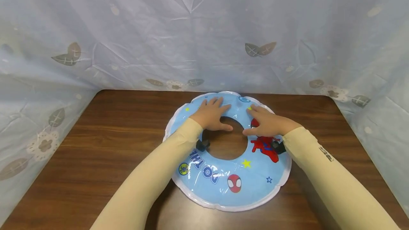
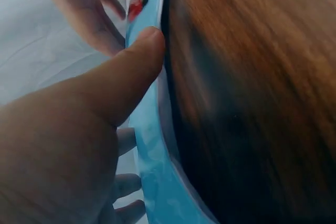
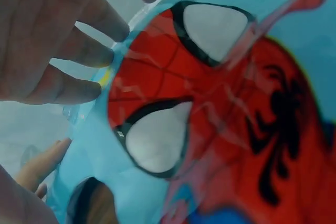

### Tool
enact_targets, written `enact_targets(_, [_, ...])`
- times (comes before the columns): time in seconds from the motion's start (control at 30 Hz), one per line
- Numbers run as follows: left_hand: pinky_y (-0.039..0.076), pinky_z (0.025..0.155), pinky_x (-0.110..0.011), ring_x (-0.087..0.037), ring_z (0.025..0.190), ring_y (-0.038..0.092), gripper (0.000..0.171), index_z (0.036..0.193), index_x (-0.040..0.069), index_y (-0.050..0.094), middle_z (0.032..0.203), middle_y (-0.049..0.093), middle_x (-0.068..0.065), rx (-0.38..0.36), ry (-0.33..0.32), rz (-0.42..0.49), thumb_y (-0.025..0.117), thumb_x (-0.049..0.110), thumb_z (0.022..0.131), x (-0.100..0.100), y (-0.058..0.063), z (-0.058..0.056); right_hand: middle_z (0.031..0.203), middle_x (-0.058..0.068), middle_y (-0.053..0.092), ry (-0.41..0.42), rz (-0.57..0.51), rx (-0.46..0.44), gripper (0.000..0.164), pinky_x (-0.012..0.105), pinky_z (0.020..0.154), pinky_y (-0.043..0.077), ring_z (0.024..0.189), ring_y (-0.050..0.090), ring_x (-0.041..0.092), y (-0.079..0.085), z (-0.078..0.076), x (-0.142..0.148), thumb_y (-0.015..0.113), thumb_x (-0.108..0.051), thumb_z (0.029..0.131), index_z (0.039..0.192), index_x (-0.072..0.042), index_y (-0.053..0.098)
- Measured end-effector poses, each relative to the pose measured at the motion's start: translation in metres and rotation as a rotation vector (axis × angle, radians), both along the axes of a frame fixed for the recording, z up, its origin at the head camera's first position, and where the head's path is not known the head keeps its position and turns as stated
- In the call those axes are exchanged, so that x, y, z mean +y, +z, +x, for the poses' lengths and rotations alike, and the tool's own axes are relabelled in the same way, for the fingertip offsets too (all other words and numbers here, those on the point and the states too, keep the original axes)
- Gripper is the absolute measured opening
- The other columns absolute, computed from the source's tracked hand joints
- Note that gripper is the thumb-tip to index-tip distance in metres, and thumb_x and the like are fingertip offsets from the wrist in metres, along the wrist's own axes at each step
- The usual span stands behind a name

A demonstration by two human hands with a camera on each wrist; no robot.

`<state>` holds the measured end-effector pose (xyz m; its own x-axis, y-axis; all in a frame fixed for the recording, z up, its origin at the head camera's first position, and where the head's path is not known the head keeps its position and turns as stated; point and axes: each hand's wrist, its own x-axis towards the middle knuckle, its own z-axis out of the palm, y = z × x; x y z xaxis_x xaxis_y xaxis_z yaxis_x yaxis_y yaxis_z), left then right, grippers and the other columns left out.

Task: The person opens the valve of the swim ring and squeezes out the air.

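Observation:
A light-blue inflatable swim ring (image 1: pixel 255 184) with cartoon spider-hero prints and a white scalloped edge lies flat on the wooden table. On its upper left part rests my left hand (image 1: pixel 211 114), fingers spread and straight, thumb reaching over the centre hole. My right hand (image 1: pixel 266 121) lies on the upper right part, its fingers extended toward the hole. The left wrist view has the left thumb (image 2: pixel 144 51) along the ring's inner edge. In the right wrist view, straight right fingers (image 3: pixel 100 19) touch or hover near the blue surface beside a large red masked figure (image 3: pixel 157 72).
The brown wooden table (image 1: pixel 112 141) has rounded back corners. A pale grey-blue curtain (image 1: pixel 217 59) printed with leaves and flowers hangs behind it and along both sides. Long cream sleeves (image 1: pixel 159 169) cover both forearms.

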<state>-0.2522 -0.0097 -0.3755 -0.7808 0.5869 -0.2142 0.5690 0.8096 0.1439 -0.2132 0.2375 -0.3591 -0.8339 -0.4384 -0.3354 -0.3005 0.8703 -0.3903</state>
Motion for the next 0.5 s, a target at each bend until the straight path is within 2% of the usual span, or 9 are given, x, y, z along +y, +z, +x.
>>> enact_targets(0.27, [0.010, 0.125, -0.061, -0.036, 0.159, 0.013, 0.093, 0.165, 0.024, 0.028, 0.173, 0.016, -0.013, -0.067, 0.041, -0.037, 0.058, 0.073, 0.092, 0.005, -0.006, -0.001, 0.170, 0.024, 0.014, -0.022, 0.045, -0.102, 0.100, 0.067, 0.111, 0.038, 0.154, 0.016, 0.049, -0.005, -0.009, -0.002, 0.069, -0.058, 0.092, 0.163, -0.005, 0.026])
enact_targets(0.5, [0.011, 0.126, -0.060, -0.036, 0.159, 0.011, 0.093, 0.166, 0.024, 0.025, 0.173, 0.015, -0.013, -0.113, 0.036, -0.006, 0.057, 0.071, 0.094, 0.002, -0.004, -0.008, 0.170, 0.023, 0.016, -0.003, 0.069, -0.114, 0.097, 0.068, 0.113, 0.035, 0.154, 0.016, 0.049, -0.001, -0.020, 0.001, 0.066, -0.059, 0.094, 0.164, -0.005, 0.026])
